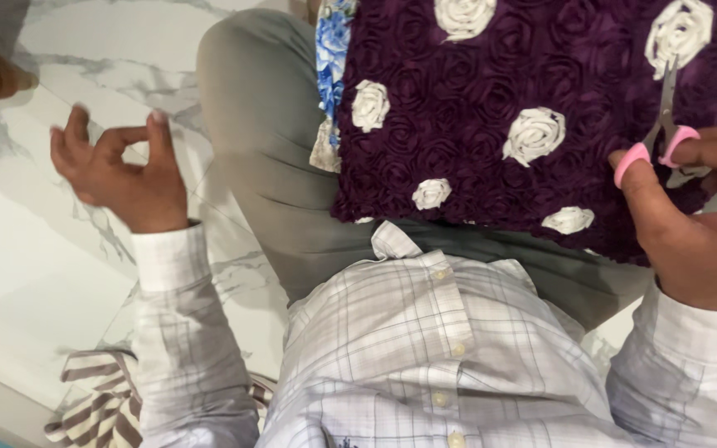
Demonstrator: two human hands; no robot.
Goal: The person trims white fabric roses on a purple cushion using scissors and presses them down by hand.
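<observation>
White marble floor point(35, 274) lies under the seated person, whose right hand point(699, 224) pinches pink-handled scissors point(665, 133) over a purple cushion point(524, 108) with white fabric roses resting on the lap, while the left hand point(122, 170) hovers empty, fingers loosely curled apart.

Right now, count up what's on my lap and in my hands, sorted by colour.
Purple: 1, the rosette cushion cover
White rosettes on it: 7, first at, two cut off by the frame edge
Pink-handled: 1, the scissors in the right hand
Blue floral: 1, the cloth tucked under the cover
Left hand: holds nothing
Total: 10
</observation>
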